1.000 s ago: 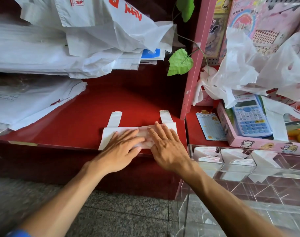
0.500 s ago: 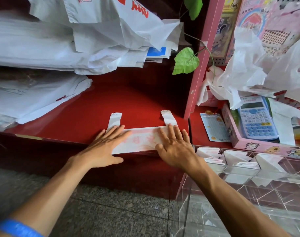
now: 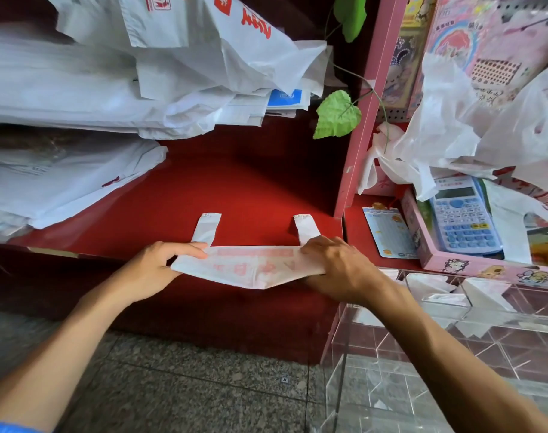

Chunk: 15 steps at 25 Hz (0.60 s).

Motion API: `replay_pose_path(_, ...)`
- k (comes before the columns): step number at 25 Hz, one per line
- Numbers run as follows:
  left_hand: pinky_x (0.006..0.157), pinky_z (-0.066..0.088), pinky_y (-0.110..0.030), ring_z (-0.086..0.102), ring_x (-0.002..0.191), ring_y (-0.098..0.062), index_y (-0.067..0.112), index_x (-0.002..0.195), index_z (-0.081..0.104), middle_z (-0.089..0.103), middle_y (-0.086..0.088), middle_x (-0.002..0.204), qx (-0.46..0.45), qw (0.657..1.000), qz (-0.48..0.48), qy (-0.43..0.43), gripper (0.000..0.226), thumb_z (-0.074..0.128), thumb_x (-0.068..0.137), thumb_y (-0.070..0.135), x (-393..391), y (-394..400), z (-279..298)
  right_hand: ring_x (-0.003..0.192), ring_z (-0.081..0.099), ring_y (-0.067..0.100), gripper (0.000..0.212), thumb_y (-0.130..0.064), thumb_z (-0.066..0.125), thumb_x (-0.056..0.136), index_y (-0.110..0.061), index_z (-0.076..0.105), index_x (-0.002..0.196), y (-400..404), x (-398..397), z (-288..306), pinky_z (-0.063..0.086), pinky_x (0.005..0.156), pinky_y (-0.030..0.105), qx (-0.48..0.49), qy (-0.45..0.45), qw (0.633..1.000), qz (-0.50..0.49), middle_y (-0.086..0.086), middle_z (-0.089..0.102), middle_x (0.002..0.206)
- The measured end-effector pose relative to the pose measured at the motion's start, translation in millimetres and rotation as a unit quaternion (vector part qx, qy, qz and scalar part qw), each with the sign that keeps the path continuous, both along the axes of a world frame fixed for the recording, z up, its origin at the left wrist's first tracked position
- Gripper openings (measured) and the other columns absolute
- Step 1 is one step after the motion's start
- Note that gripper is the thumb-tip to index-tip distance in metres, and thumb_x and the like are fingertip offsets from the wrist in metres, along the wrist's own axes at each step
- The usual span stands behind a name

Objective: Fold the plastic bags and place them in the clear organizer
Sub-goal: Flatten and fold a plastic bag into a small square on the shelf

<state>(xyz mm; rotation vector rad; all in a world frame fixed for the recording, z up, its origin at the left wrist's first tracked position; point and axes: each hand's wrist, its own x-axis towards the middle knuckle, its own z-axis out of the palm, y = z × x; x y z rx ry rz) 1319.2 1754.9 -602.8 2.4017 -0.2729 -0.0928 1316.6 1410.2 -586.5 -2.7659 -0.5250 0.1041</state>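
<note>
A white plastic bag with red print (image 3: pixel 251 267), folded into a long narrow strip, lies at the front edge of the red shelf (image 3: pixel 235 189). Its two handles stick out toward the back. My left hand (image 3: pixel 154 267) pinches the strip's left end and my right hand (image 3: pixel 338 267) grips its right end. The near edge of the strip is lifted off the shelf and sags in the middle. The clear organizer (image 3: pixel 438 310) stands at the lower right, with folded white bags in its back compartments.
Stacks of flat white bags (image 3: pixel 79 98) fill the shelf's left and back. Loose crumpled bags (image 3: pixel 485 129) pile up at the upper right over a pink box (image 3: pixel 472 267) holding a blue calculator (image 3: pixel 463 217). A pink post (image 3: pixel 360 120) divides the shelves.
Both hands went from pressing flat on the strip to sliding apart to its ends, then took hold of them and lifted the near edge.
</note>
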Motion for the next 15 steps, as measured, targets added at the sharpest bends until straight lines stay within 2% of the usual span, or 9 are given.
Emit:
replay_pose_path(3,0.101,0.041,-0.018,0.058,0.115,0.008,0.046,0.094,0.075,0.069,0.027,0.112,-0.041,0.999,0.014,0.001,0.059,0.057,0.088,-0.01,-3,-4,7,0.11,0.058,0.027,0.043,-0.033,0.053,0.075,-0.021,0.07,0.113,-9,3,-6,0.047,0.093,0.048,0.052,-0.025,0.998,-0.015,-0.002,0.067,0.117)
replay_pose_path(5,0.086,0.044,-0.023,0.066,0.101,-0.006,0.039,0.091,0.076,0.075,0.009,0.099,-0.073,0.996,0.057,-0.003,0.035,0.062,0.094,0.007,-5,-8,11,0.079,0.061,0.021,0.012,-0.02,0.059,0.08,-0.022,0.07,0.085,-11,5,-8,0.05,0.073,0.035,0.09,-0.044,0.994,-0.045,-0.007,0.066,0.083)
replay_pose_path(6,0.08,0.044,-0.024,0.066,0.096,-0.011,0.036,0.089,0.075,0.075,0.004,0.093,-0.09,0.992,0.092,-0.009,0.026,0.062,0.096,0.015,-5,-11,11,0.061,0.054,0.014,0.015,-0.015,0.061,0.083,-0.023,0.063,0.069,-11,6,-4,0.045,0.06,0.026,0.115,-0.053,0.99,-0.067,-0.009,0.057,0.064)
replay_pose_path(7,0.078,0.043,-0.023,0.066,0.097,-0.013,0.034,0.086,0.072,0.074,0.008,0.088,-0.105,0.986,0.126,-0.013,0.021,0.061,0.096,0.019,-6,-14,12,0.05,0.047,0.009,0.028,-0.013,0.062,0.086,-0.025,0.056,0.06,-11,9,-1,0.038,0.052,0.018,0.14,-0.049,0.985,-0.092,-0.01,0.049,0.053)
replay_pose_path(8,0.078,0.043,-0.02,0.066,0.099,-0.013,0.033,0.087,0.07,0.073,0.015,0.084,-0.119,0.981,0.153,-0.013,0.017,0.061,0.096,0.022,-6,-18,12,0.047,0.048,0.007,0.031,-0.014,0.063,0.087,-0.026,0.056,0.059,-11,9,1,0.036,0.047,0.016,0.173,-0.029,0.978,-0.116,-0.01,0.05,0.05)
replay_pose_path(10,0.079,0.045,-0.02,0.064,0.104,-0.014,0.029,0.105,0.066,0.069,0.026,0.083,-0.118,0.975,0.187,-0.009,0.01,0.062,0.096,0.027,-5,-25,13,0.065,0.062,0.005,0.011,-0.018,0.063,0.088,-0.021,0.07,0.08,-10,13,0,0.049,0.057,0.022,0.234,-0.003,0.96,-0.157,-0.009,0.067,0.068)
replay_pose_path(11,0.082,0.046,-0.025,0.061,0.108,-0.015,0.027,0.121,0.061,0.066,0.025,0.09,-0.104,0.974,0.201,-0.002,0.026,0.063,0.095,0.03,-4,-27,13,0.077,0.067,0.012,0.01,-0.019,0.064,0.088,-0.017,0.07,0.097,-8,14,-1,0.053,0.066,0.028,0.25,0.006,0.952,-0.174,-0.004,0.072,0.081)
replay_pose_path(13,0.096,0.043,-0.038,0.055,0.112,-0.017,0.029,0.142,0.041,0.064,0.019,0.099,-0.072,0.972,0.224,-0.012,0.058,0.068,0.091,0.036,-4,-27,14,0.081,0.066,0.019,0.033,-0.019,0.067,0.086,-0.019,0.057,0.118,-5,16,-5,0.049,0.069,0.03,0.258,0.014,0.947,-0.19,0.0,0.073,0.087)
replay_pose_path(15,0.094,0.044,-0.037,0.058,0.103,-0.016,0.034,0.136,0.042,0.069,0.015,0.092,-0.085,0.97,0.226,-0.021,0.061,0.075,0.085,0.032,-3,-24,14,0.075,0.063,0.019,0.035,-0.016,0.068,0.084,-0.021,0.053,0.115,-4,19,-9,0.046,0.065,0.029,0.261,0.002,0.947,-0.19,-0.001,0.072,0.082)
